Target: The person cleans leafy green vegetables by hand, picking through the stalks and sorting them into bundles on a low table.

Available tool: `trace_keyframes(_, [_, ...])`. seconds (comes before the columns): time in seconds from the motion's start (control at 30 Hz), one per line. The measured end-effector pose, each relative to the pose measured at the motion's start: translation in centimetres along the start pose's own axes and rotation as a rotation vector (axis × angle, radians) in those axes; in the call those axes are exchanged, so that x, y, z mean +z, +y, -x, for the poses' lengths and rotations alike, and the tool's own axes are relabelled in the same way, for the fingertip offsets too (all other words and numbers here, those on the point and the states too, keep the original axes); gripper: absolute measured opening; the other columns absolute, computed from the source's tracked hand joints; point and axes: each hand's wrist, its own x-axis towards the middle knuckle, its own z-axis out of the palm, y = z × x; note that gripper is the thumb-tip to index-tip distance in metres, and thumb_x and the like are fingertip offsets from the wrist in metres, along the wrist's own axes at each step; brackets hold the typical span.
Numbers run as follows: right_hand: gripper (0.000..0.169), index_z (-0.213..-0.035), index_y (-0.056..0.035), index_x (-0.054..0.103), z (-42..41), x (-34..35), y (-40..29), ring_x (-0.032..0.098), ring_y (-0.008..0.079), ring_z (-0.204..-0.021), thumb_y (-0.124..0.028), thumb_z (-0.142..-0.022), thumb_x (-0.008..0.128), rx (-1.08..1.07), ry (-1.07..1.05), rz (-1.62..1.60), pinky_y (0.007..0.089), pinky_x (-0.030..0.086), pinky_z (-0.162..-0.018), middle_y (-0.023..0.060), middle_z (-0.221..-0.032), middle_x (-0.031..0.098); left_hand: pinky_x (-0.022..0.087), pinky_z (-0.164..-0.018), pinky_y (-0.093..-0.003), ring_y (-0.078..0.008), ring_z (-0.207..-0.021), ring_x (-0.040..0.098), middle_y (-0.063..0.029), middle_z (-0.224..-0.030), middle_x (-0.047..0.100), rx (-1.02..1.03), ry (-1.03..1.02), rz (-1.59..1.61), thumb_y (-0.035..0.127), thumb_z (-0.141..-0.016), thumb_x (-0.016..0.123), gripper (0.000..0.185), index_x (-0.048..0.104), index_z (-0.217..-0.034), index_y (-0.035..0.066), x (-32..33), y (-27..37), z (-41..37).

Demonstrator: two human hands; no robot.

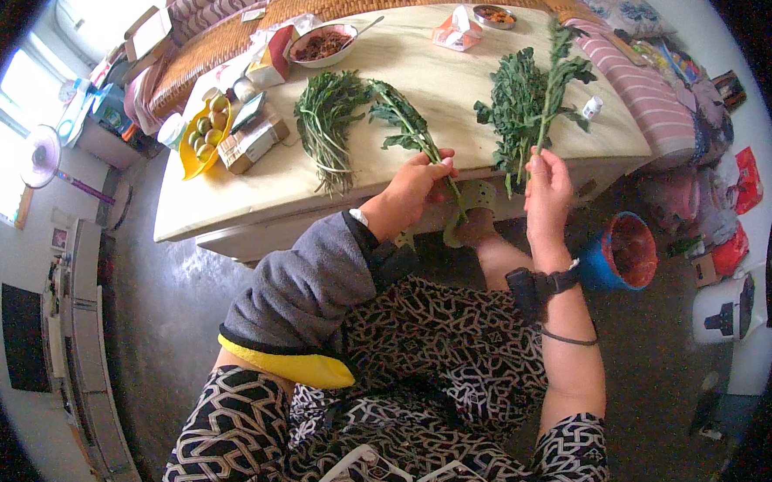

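Observation:
My left hand (409,193), above the near edge of the table, grips the stems of a few leafy green stalks (402,117) whose tops point away from me. Another leafy stalk (551,86) stands up from my right hand (548,184), pinched near its lower end between thumb and fingers. Beside it, partly overlapped, a bunch of leafy greens (514,100) lies on the table with its stems at the near edge. A pile of greens with long pale stems (330,127) rests to the left of the stalks in my left hand.
The pale table (230,210) also bears a yellow dish of round fruit (205,133), a cardboard box (254,139), a bowl with a spoon (321,44), a tissue pack (457,32), a small metal dish (494,16) and a white bottle (591,108). A blue bucket (604,256) stands on the floor at right.

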Motion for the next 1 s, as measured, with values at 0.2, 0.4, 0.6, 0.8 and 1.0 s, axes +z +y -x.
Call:
trace_keyframes(0.2, [0.028,-0.110,-0.0013,0.058,-2.3,-1.6,2.4,0.051,0.0069,-0.066,-0.021,-0.091,0.062,-0.205,0.153,0.194,0.0218,0.042,-0.059,0.0015,-0.087,0.062,0.040,-0.064,-0.0269,-0.0131,-0.078,0.051,-0.0019,-0.094,0.059,-0.008,-0.011,-0.017,0.023,-0.094,0.054,0.034,0.050,-0.125,0.009,-0.2,-0.2,-0.2])
trace_keyframes(0.4, [0.027,-0.105,0.0010,0.062,-2.2,-1.4,1.4,0.059,0.0148,-0.081,-0.019,-0.088,0.064,-0.172,0.131,0.344,0.0281,0.047,-0.075,0.0076,-0.090,0.066,0.040,-0.066,-0.0266,-0.0125,-0.080,0.051,-0.0014,-0.095,0.060,-0.011,-0.002,-0.040,0.024,-0.093,0.055,0.033,0.051,-0.123,0.009,-0.1,0.0,0.2])
trace_keyframes(0.6, [0.022,-0.100,-0.0006,0.064,-2.3,-1.6,2.6,0.061,0.0176,-0.075,-0.017,-0.086,0.066,-0.164,0.003,0.381,0.0306,0.049,-0.070,0.0086,-0.084,0.066,0.040,-0.064,-0.0262,-0.0125,-0.078,0.051,-0.0014,-0.093,0.060,-0.012,-0.001,-0.038,0.024,-0.093,0.055,0.032,0.052,-0.122,0.010,-0.1,-0.2,0.1])
trace_keyframes(0.8, [0.023,-0.099,-0.0006,0.064,-2.4,-1.5,3.2,0.061,0.0189,-0.074,-0.018,-0.085,0.067,-0.132,-0.019,0.366,0.0312,0.049,-0.069,0.0090,-0.083,0.066,0.039,-0.063,-0.0264,-0.0122,-0.077,0.050,-0.0008,-0.093,0.060,-0.025,-0.019,-0.032,0.025,-0.093,0.055,0.031,0.053,-0.121,0.011,-0.3,-0.3,-0.1])
trace_keyframes(1.0, [0.022,-0.099,-0.0012,0.064,-2.3,-1.7,2.8,0.061,0.0181,-0.078,-0.017,-0.084,0.067,-0.142,-0.043,0.403,0.0301,0.049,-0.072,0.0091,-0.086,0.065,0.038,-0.062,-0.0258,-0.0115,-0.075,0.049,0.0003,-0.092,0.060,-0.047,-0.036,-0.010,0.025,-0.093,0.056,0.029,0.054,-0.119,0.014,-0.5,-0.8,-0.7])
